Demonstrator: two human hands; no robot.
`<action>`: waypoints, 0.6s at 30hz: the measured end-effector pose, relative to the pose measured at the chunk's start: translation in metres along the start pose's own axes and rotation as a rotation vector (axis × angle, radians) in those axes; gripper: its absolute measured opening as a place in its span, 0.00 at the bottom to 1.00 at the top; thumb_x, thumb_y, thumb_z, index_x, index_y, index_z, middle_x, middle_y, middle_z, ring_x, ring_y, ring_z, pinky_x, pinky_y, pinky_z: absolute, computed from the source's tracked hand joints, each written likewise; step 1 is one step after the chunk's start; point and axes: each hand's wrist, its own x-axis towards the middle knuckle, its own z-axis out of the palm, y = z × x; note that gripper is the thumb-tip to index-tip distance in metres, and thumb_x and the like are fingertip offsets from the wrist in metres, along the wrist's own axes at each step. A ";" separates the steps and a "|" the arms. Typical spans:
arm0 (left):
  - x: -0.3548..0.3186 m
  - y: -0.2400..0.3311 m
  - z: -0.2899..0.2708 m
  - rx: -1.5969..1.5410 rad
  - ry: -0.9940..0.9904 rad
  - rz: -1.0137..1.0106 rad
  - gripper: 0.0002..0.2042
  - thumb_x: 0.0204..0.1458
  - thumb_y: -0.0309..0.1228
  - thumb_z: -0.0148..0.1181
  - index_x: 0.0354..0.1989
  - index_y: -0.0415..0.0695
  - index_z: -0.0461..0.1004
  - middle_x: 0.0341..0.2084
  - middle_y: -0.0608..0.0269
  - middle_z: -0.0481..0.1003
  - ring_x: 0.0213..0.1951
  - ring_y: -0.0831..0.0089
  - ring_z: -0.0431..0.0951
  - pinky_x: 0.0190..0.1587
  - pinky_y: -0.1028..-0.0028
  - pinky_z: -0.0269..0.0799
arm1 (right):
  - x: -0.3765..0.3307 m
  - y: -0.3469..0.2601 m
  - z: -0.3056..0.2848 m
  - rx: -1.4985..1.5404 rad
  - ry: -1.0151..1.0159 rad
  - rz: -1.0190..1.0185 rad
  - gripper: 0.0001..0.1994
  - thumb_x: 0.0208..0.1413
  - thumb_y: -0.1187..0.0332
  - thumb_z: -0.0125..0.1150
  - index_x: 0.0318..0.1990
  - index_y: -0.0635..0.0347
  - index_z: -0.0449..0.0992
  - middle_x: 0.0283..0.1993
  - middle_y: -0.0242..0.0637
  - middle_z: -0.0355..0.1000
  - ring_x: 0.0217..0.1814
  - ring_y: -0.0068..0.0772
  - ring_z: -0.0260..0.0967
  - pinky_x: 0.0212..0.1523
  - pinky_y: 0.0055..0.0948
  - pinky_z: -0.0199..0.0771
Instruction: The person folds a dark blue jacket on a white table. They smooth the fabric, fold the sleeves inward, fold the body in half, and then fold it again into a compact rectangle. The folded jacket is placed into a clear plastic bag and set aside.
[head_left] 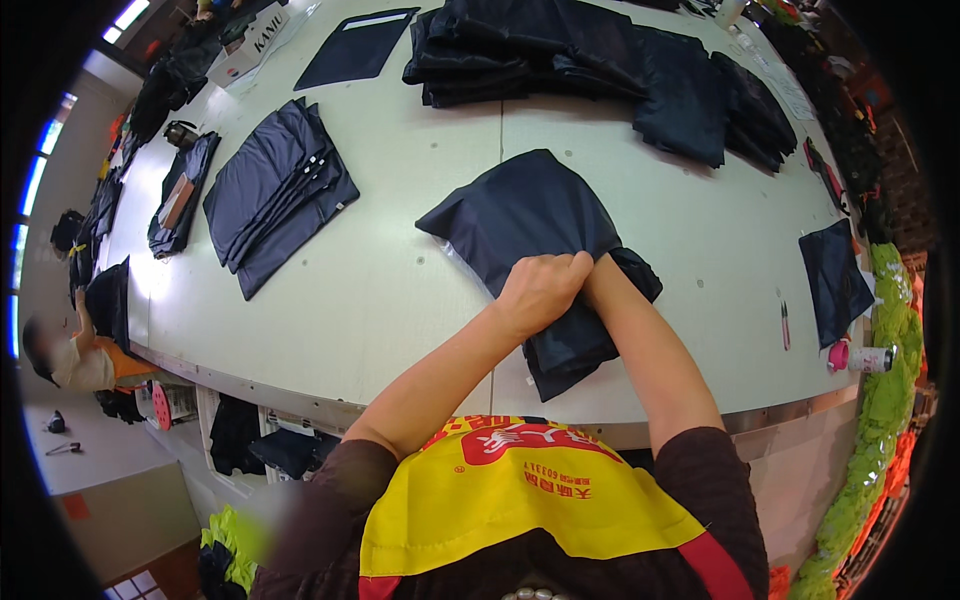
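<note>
A dark navy fabric piece (525, 200) lies on the table in front of me, its far part spread flat and its near part bunched and folded. At its middle my left hand (545, 288) is closed, the fingers curled on the fabric. My right hand (600, 272) meets it there, with its fingers hidden beneath or inside the cloth. A folded dark part (570, 352) of the bundle hangs towards me between my forearms. Along the left side of the piece a pale edge shows.
Stacks of folded dark fabric (275, 190) lie to the left, and a larger pile (530, 50) at the back. A flat dark panel (355, 50) rests far left. On the right are small snips (786, 325), another dark piece (835, 285) and a can (870, 360). A person (85, 355) is at the far left.
</note>
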 end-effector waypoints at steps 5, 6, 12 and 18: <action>-0.021 0.010 -0.012 -0.146 -0.095 -0.115 0.06 0.49 0.26 0.55 0.26 0.43 0.63 0.16 0.57 0.69 0.20 0.57 0.72 0.22 0.63 0.67 | -0.008 0.002 0.003 -0.014 0.015 -0.009 0.20 0.48 0.59 0.57 0.49 0.58 0.73 0.53 0.45 0.68 0.59 0.44 0.62 0.60 0.39 0.59; -0.025 0.005 -0.011 -0.150 -0.095 -0.167 0.06 0.49 0.27 0.56 0.28 0.42 0.64 0.17 0.56 0.70 0.21 0.56 0.73 0.22 0.64 0.68 | -0.005 0.001 0.005 -0.018 0.030 -0.015 0.21 0.48 0.59 0.57 0.49 0.58 0.73 0.53 0.45 0.68 0.59 0.44 0.62 0.60 0.39 0.59; -0.035 -0.002 -0.010 -0.092 0.104 -0.159 0.09 0.48 0.28 0.58 0.38 0.46 0.70 0.19 0.61 0.71 0.21 0.64 0.74 0.22 0.68 0.68 | -0.008 -0.007 0.023 -0.012 0.044 -0.047 0.23 0.48 0.57 0.58 0.51 0.57 0.72 0.55 0.45 0.67 0.60 0.45 0.62 0.60 0.40 0.58; -0.037 -0.006 -0.008 -0.159 0.028 -0.222 0.13 0.46 0.26 0.61 0.42 0.43 0.72 0.23 0.59 0.74 0.24 0.62 0.76 0.24 0.69 0.71 | -0.014 -0.017 0.039 -0.023 0.004 -0.102 0.25 0.48 0.55 0.58 0.52 0.57 0.71 0.56 0.44 0.67 0.60 0.46 0.62 0.61 0.40 0.57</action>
